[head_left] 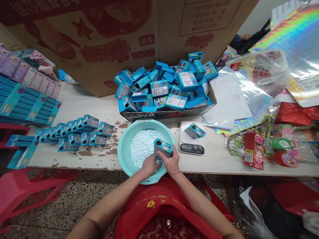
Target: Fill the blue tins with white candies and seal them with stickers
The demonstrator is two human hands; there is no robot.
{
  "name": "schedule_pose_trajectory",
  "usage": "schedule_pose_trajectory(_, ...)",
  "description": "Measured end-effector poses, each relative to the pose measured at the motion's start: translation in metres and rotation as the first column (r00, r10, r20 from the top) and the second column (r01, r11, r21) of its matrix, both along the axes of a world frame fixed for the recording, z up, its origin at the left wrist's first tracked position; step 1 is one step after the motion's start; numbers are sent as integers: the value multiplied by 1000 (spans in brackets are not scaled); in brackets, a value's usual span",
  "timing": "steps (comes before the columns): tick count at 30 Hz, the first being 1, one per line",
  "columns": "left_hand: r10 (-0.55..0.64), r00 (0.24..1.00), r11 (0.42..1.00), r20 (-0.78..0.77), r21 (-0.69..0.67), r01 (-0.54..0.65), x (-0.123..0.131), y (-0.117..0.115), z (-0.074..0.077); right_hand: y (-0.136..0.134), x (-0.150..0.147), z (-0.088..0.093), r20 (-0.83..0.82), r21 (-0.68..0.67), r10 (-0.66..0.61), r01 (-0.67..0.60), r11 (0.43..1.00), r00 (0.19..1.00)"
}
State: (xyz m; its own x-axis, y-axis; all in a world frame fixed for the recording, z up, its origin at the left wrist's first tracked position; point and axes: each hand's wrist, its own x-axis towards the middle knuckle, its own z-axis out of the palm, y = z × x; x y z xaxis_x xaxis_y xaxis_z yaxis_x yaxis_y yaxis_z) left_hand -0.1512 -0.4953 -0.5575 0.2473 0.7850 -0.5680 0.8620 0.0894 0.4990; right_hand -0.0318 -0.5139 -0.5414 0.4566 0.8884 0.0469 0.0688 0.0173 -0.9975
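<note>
On the left, small blue printed rectangular boxes [74, 139] stand clustered on the white tabletop [139, 114]. Nearer the middle is a round pale turquoise plastic basin [123, 146], holding a loose bed of tiny pale, smooth pellets [142, 146]. I judge them light, hard and apt to roll off my skin, so a cupped scoop suits them better than a pinch. My left hand [149, 165] is down among them; its fingertips are hidden, so I cannot tell whether they are together or apart.

Just right of it, above the basin, my right hand [173, 162] has its thumb and fingers clamped on a small blue rectangular printed box [163, 145], held tilted. It seems light and stiff, its glossy faces perhaps a little slippery; the narrow sides look the best hold, leaving the end free. It carries bright lettering, a pale label panel and a dark round spot at its upper left, perhaps an opening.

Further right, a similar blue box [195, 131] lies on a flat white scale [186, 140] with a dark panel.
</note>
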Motion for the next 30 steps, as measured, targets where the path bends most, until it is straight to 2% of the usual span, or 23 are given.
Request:
schedule_pose_trajectory(2, 117, 984, 992, 136, -55, -110, -11, 6, 0, 2, 4, 10, -6, -15, 14, -14, 1000, 1000)
schedule_pose_trajectory(3, 204, 954, 976, 221, -125, -179, -18, 9, 2, 3, 6, 15, -17, -24, 29, -30, 999, 999)
schedule_pose_trajectory(4, 328, 888, 937, 323, -231, -262, -25, 13, 5, 4, 7, 19, -23, -33, 52, -52, 998, 998)
schedule_pose_trajectory(6, 609, 627, 785, 486, -484, -387, -39, 20, 14, 6, 8, 22, -7, -49, 101, -102, 994, 995)
schedule_pose_trajectory(7, 708, 487, 703, 512, -581, -410, -44, 25, 20, 6, 7, 22, 16, -54, 121, -120, 991, 992)
schedule_pose_trajectory(8, 766, 380, 643, 519, -642, -419, -47, 29, 25, 7, 6, 21, 48, -58, 136, -133, 989, 990)
schedule_pose_trajectory(10, 815, 222, 573, 535, -691, -441, -47, 38, 38, 7, 3, 17, 125, -65, 167, -160, 985, 978)
schedule_pose_trajectory(11, 814, 153, 563, 561, -694, -450, -45, 41, 44, 6, 1, 14, 166, -66, 185, -176, 982, 969)
schedule_pose_trajectory(13, 757, 6, 577, 653, -664, -476, -37, 46, 56, 6, -4, 10, 239, -72, 212, -200, 977, 948)
schedule_pose_trajectory(14, 704, -37, 601, 709, -622, -502, -32, 48, 61, 6, -6, 8, 266, -78, 220, -207, 975, 938)
schedule_pose_trajectory(16, 619, -77, 615, 781, -544, -571, -23, 50, 69, 7, -9, 5, 314, -96, 227, -207, 974, 922)
schedule_pose_trajectory(20, 641, -151, 514, 752, -567, -643, -14, 51, 74, 11, -10, 2, 457, -146, 253, -209, 967, 853)
schedule_pose_trajectory(22, 639, -171, 499, 750, -574, -649, -11, 51, 74, 12, -10, 3, 529, -175, 305, -249, 952, 792)
schedule_pose_trajectory(25, 555, -112, 556, 824, -468, -687, -7, 50, 76, 8, -13, 7, 536, -166, 369, -334, 928, 759)
schedule_pose_trajectory(28, 478, -11, 608, 878, -340, -717, -4, 48, 78, 5, -17, 12, 494, -110, 339, -329, 938, 801)
schedule_pose_trajectory(30, 459, 17, 619, 888, -306, -723, -3, 49, 79, 4, -19, 15, 475, -89, 310, -306, 948, 823)
